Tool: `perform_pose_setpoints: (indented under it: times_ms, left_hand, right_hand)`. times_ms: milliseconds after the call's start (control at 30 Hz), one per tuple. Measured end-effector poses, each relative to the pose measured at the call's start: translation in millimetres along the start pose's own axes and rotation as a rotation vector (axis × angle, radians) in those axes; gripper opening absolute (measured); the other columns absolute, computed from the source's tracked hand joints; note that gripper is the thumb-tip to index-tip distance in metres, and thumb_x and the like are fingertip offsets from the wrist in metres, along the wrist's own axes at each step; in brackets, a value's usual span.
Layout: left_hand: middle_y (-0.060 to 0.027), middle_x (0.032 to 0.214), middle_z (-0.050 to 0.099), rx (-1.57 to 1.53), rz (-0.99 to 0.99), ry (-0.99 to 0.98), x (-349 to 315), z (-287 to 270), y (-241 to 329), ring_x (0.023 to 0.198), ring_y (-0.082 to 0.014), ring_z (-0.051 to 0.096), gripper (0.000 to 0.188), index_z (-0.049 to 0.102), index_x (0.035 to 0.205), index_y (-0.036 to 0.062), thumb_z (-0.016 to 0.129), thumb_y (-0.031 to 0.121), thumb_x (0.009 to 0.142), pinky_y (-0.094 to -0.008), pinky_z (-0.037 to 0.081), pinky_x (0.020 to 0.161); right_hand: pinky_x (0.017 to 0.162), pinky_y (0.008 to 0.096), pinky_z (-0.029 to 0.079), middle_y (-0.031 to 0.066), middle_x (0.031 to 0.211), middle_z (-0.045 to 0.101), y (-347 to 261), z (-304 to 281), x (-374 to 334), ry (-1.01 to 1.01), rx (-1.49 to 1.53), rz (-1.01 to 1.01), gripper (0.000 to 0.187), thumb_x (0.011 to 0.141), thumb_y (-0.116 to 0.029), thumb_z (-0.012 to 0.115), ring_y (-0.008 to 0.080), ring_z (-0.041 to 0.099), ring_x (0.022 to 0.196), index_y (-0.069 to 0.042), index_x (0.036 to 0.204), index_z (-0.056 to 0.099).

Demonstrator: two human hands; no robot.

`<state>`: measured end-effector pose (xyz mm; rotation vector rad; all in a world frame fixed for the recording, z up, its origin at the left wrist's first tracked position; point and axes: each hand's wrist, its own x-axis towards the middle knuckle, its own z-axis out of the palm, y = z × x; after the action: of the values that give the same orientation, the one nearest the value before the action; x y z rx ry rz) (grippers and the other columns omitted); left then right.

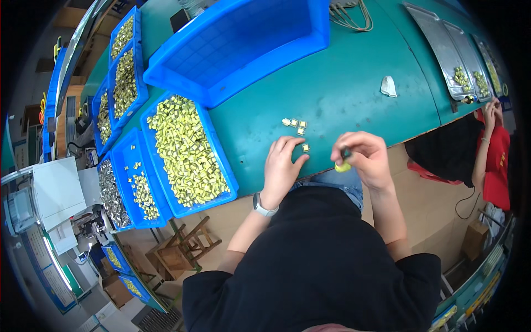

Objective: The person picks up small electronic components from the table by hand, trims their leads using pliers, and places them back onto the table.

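Mid-taping: right hand (362,157) pinched a yellow tape roll (343,166); left hand (282,169), fingers loosely spread, touched a small part (306,148) at 1 o'clock; next needs a firm pickup

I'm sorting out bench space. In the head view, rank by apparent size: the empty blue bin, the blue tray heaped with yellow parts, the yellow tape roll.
1. Empty blue bin, largest.
2. Blue tray heaped with yellow parts.
3. Yellow tape roll, in the right hand, far smallest.

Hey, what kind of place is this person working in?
Most likely a small-parts assembly workshop. Blue bins full of tiny yellow parts line a green workbench, metal trays hold more, and another worker sits further along the bench.
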<state>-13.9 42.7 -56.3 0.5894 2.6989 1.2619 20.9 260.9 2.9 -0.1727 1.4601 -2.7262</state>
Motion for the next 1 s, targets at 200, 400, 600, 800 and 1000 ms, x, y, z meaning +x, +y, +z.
perform_pose_setpoints:
  times_ms: [200, 400, 600, 800, 1000]
  left_hand:
    - [-0.0109, 0.108, 0.061, 0.023, -0.096, 0.010, -2, 14, -10, 0.103, -0.0325, 0.061, 0.028, 0.069, 0.106, 0.0077, 0.080, 0.011, 0.080, -0.0410, 0.051, 0.087]
    - [-0.0077, 0.108, 0.062, 0.025, -0.108, 0.006, -1, 8, -10, 0.079, -0.0229, 0.057, 0.028, 0.069, 0.108, 0.0070, 0.080, 0.008, 0.081, -0.0349, 0.050, 0.073]
    - [-0.0073, 0.107, 0.062, 0.020, -0.103, -0.008, 0, 13, -9, 0.079, -0.0219, 0.056, 0.028, 0.069, 0.108, 0.0069, 0.079, 0.007, 0.082, -0.0345, 0.050, 0.072]
    - [-0.0073, 0.108, 0.062, 0.013, -0.094, -0.006, -2, 14, -15, 0.078, -0.0214, 0.055, 0.029, 0.068, 0.109, 0.0067, 0.078, 0.007, 0.082, -0.0348, 0.050, 0.073]
    - [-0.0048, 0.105, 0.062, -0.007, -0.083, 0.011, -3, 13, -10, 0.077, -0.0161, 0.051, 0.028, 0.071, 0.108, 0.0069, 0.080, 0.007, 0.082, -0.0303, 0.048, 0.071]
  right_hand:
    - [0.065, 0.0287, 0.038, 0.0146, 0.091, 0.075, -72, 53, 43, -0.774, 0.528, -0.349, 0.009, 0.088, -0.002, 0.073, 0.0182, 0.066, 0.074, -0.007, 0.094, 0.072]
    - [0.061, 0.0281, 0.037, 0.0175, 0.090, 0.077, -95, 85, 44, -0.756, 0.664, -0.270, 0.006, 0.090, -0.003, 0.073, 0.0163, 0.066, 0.067, -0.002, 0.096, 0.071]
    - [0.060, 0.0282, 0.038, 0.0180, 0.090, 0.077, -107, 80, 3, -0.739, 0.656, -0.274, 0.006, 0.091, -0.004, 0.073, 0.0169, 0.065, 0.065, -0.001, 0.096, 0.072]
    - [0.059, 0.0282, 0.038, 0.0185, 0.090, 0.077, -91, 117, 21, -0.749, 0.657, -0.262, 0.007, 0.091, -0.005, 0.073, 0.0176, 0.065, 0.064, 0.000, 0.096, 0.072]
    - [0.058, 0.0282, 0.039, 0.0190, 0.089, 0.076, -99, 77, 31, -0.772, 0.658, -0.245, 0.009, 0.092, -0.007, 0.073, 0.0182, 0.065, 0.062, 0.001, 0.096, 0.072]
